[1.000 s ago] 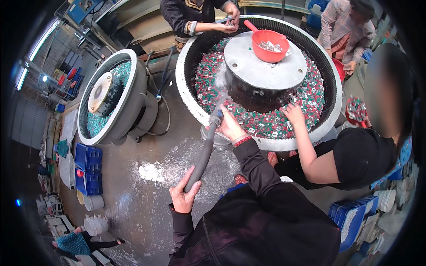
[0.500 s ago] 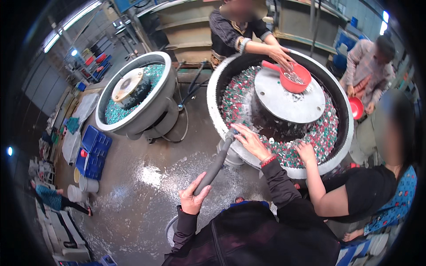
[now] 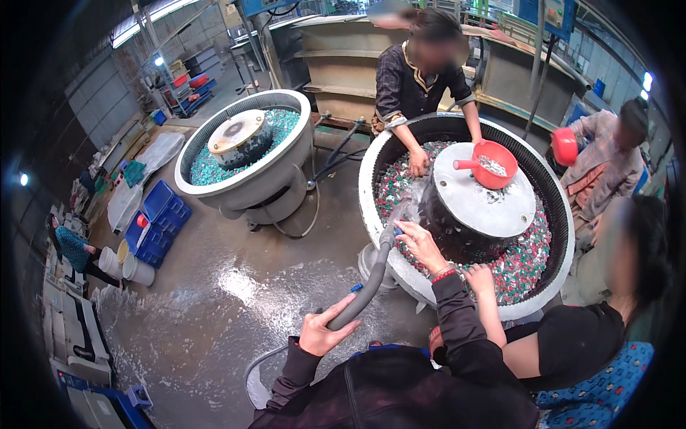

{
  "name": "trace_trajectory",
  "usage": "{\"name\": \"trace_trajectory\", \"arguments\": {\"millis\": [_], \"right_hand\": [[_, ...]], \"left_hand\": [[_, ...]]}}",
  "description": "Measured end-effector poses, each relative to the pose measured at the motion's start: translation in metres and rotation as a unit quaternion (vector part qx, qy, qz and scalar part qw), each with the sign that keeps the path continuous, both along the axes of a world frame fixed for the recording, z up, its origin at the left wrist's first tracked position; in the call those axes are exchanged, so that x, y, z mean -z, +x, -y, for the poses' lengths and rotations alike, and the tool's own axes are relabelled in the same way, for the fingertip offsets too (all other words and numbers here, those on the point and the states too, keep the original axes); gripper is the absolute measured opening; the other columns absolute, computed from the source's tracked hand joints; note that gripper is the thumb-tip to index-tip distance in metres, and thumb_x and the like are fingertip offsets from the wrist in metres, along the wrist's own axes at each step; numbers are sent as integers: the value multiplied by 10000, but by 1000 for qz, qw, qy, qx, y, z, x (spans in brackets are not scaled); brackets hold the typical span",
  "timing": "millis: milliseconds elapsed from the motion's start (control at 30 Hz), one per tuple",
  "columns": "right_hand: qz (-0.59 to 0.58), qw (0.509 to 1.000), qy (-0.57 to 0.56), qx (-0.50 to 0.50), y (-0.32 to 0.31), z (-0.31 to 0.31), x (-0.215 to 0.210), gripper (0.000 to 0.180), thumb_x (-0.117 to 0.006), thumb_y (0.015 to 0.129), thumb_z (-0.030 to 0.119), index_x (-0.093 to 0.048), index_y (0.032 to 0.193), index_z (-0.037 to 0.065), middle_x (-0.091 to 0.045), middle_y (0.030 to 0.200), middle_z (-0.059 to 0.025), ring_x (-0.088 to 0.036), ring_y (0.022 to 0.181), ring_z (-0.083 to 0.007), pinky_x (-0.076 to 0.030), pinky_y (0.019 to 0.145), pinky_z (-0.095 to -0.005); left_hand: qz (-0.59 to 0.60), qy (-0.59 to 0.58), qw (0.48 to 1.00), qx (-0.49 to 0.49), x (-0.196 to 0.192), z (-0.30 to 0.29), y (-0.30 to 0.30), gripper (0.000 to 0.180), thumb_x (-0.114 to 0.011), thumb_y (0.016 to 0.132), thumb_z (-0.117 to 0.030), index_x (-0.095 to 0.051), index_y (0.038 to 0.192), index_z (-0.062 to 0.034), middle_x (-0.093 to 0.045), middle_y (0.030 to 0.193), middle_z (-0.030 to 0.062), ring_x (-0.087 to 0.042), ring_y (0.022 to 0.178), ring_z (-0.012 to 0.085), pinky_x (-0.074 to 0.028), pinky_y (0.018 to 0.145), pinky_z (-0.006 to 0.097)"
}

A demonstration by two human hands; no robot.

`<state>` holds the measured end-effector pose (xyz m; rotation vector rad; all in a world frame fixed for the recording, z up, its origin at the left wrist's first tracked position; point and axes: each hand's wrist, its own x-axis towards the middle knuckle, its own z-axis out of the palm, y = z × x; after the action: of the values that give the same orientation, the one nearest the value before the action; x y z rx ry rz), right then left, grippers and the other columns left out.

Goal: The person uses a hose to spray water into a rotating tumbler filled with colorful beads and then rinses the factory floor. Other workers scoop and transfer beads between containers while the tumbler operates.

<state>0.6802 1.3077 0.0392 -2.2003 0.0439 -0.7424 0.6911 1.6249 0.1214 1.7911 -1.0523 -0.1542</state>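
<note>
A thick grey hose (image 3: 370, 287) runs slantwise between my two hands. Near its lower end, my left hand (image 3: 325, 325) is wrapped round it. My right hand (image 3: 423, 247), with a red bracelet at the wrist, has its fingers at the hose's tip, beside the near rim of a big round tub (image 3: 366, 193). Water sprays from that tip onto small green, red and white pieces (image 3: 525, 275) in the tub. On the tub's grey centre cover (image 3: 457, 204) stands a red scoop (image 3: 493, 166) with pale pieces inside.
Across the tub a person (image 3: 421, 79) reaches in with both hands. Close at my right, another person's hand (image 3: 479, 277) touches the pieces. A third person holds a red bowl (image 3: 564, 146). A second tub (image 3: 246, 187), blue crates (image 3: 166, 214) and wet floor (image 3: 236, 314) lie leftward.
The person across has moved their hands from the scoop into the tub. The person at right has raised the red bowl. My hands still hold the hose; the view has shifted.
</note>
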Motion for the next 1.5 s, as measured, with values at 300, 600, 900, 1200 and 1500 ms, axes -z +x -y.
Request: {"name": "trace_trajectory", "arguments": {"millis": [300,600,900,1200,1500], "right_hand": [[33,999,-7,20,-2,-16,10,367,-613,822,111,-570,1183,63,-594,1073,-153,-584,974,-277,-467,825,-344],[63,993,90,49,2,-19,20,365,-676,762,93,-614,1120,55,-600,1108,-131,-563,1059,-238,-467,884,-328],[44,992,-105,46,1,-31,7,218,-487,828,-68,-664,934,3,-642,951,-112,-613,894,-206,-518,741,-302],[-144,974,-158,-76,113,-244,3,336,-511,911,292,-647,1021,6,-654,969,-158,-632,867,-302,-466,760,-370],[-208,902,-136,-354,102,-617,87,343,-520,889,274,-644,843,-42,-617,790,-210,-593,770,-340,-448,719,-416]], "left_hand": [[12,4,999,-38,10,-12,-10,493,-727,659,-33,-608,1137,-69,-672,932,131,-680,765,224,-530,659,264],[37,6,999,18,16,-14,-1,518,-705,625,1,-609,1133,-38,-676,807,146,-678,659,208,-516,618,268],[35,-20,995,88,28,-50,-12,651,-666,692,-150,-464,1310,-118,-605,627,99,-577,507,254,-439,472,373],[-194,-93,965,-151,45,-178,-113,746,-625,711,-102,-325,1391,-162,-585,619,107,-560,465,243,-438,484,333],[-551,-561,593,-170,62,-316,-167,460,-594,764,-22,-455,1203,-43,-317,552,-65,-293,408,14,-200,397,199]]}}
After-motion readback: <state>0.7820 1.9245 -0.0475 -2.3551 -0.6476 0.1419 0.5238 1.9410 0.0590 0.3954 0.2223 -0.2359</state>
